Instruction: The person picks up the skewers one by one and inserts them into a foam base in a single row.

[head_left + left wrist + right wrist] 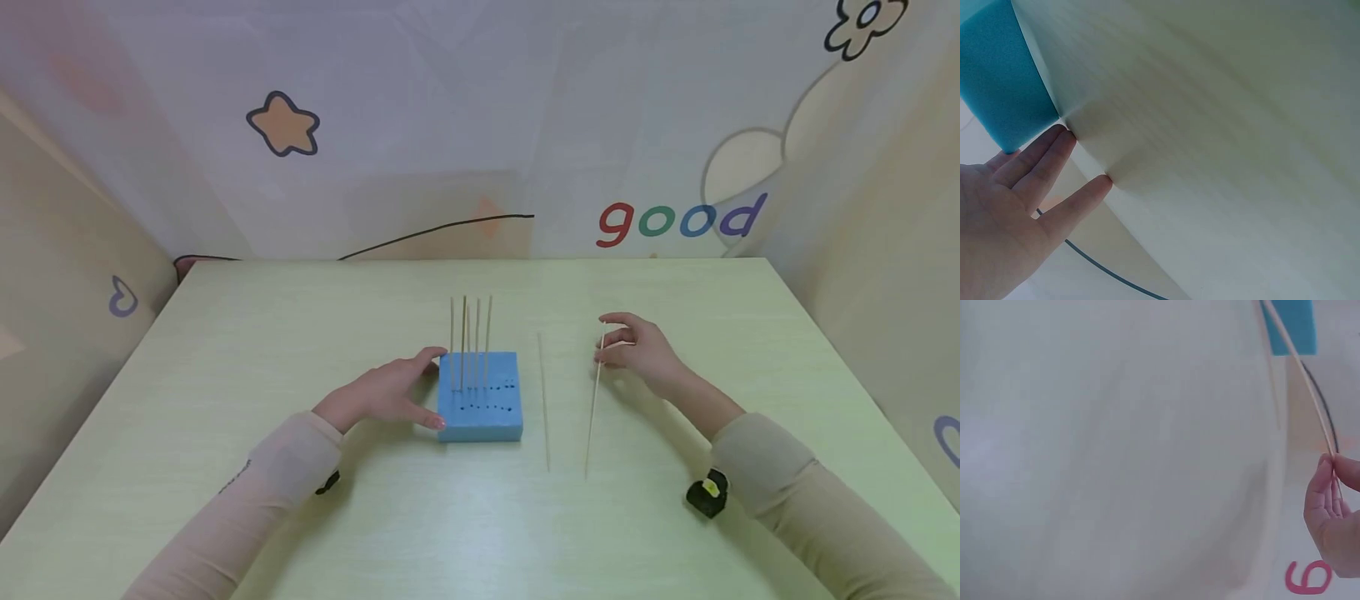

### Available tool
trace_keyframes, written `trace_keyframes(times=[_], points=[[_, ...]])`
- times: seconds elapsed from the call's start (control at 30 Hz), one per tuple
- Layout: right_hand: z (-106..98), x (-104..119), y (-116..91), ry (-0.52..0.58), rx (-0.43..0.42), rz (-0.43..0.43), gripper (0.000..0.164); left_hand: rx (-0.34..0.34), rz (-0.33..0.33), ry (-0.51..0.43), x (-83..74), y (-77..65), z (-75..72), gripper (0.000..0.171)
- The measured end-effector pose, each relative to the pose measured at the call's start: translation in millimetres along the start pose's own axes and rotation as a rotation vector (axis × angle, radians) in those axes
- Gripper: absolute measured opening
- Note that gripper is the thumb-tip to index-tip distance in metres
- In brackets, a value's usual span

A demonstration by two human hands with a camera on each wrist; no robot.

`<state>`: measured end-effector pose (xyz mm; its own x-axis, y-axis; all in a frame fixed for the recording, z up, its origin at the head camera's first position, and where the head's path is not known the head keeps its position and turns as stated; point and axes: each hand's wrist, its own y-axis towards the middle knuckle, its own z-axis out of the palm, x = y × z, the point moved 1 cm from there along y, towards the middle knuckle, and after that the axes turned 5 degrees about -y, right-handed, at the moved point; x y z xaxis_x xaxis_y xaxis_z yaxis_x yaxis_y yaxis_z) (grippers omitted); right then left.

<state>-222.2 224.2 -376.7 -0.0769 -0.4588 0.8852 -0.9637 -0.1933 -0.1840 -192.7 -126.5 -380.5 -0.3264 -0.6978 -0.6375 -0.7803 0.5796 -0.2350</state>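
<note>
A blue foam block with rows of small holes sits on the table, and several thin wooden sticks stand upright in its back row. My left hand rests against the block's left side, fingers spread and fairly straight. In the left wrist view its fingertips touch the tabletop beside the block. To the right of the block, my right hand pinches one thin wooden stick between thumb and fingers, near its far end. Another loose stick lies on the table between the block and that hand.
The pale table carries all of this. Behind it hangs a printed cloth with a star and the word "good", and cloth sides rise at left and right. A dark wrist device hangs under the right sleeve.
</note>
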Motion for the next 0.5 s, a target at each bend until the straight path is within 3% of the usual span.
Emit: trace_keyframes(times=[0.27, 0.5], points=[[-7.7, 30.8, -12.1, 0.095, -0.095, -0.13, 0.049, -0.006, -0.003, 0.008, 1.1, 1.0, 1.1, 0.103], [-7.1, 52.5, -23.4, 0.188, -0.158, -0.257, 0.025, -0.014, 0.001, 0.015, 1.3, 1.1, 1.6, 0.103]])
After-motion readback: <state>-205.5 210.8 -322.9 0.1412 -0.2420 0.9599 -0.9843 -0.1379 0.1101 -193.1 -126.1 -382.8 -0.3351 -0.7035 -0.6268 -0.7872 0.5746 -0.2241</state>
